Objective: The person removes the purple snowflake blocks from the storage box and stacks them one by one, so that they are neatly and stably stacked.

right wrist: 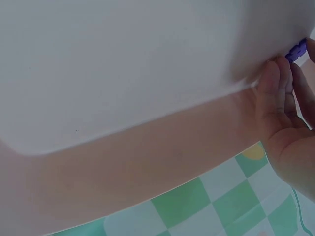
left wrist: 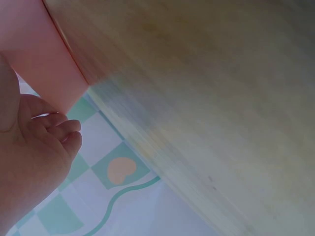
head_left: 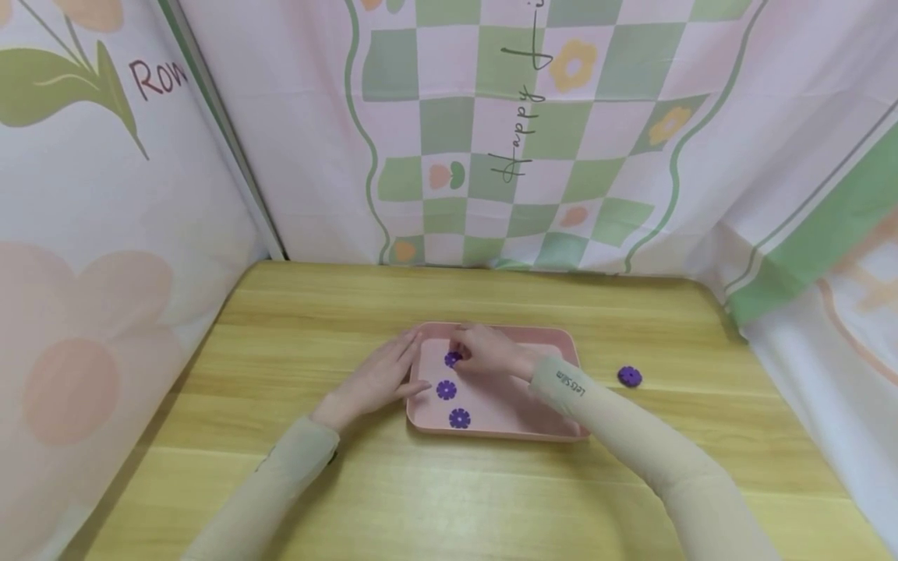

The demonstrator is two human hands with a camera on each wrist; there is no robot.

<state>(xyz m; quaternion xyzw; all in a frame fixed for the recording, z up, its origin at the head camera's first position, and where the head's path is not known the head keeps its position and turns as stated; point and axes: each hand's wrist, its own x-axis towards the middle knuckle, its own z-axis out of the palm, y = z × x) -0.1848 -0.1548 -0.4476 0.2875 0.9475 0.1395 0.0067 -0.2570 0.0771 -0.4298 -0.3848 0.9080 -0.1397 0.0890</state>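
Note:
My right hand (head_left: 491, 351) reaches into a shallow pink tray (head_left: 519, 436) and pinches a purple flower-shaped disc (head_left: 451, 360) near its far left corner. The right wrist view shows that disc (right wrist: 297, 50) between thumb and fingertips, low by the tray floor and partly hidden. Two more purple discs, a middle one (head_left: 446, 389) and a nearer one (head_left: 459, 418), lie flat in a column along the tray's left side. My left hand (head_left: 375, 378) rests at the left rim, fingers stretched along the outer wall and thumb reaching over the rim.
On the wooden table (head_left: 316, 312), another purple disc (head_left: 630, 376) lies to the right of the tray, beyond the right forearm. Patterned fabric (head_left: 547, 117) hangs along the table's back edge, and more fabric hangs at both sides.

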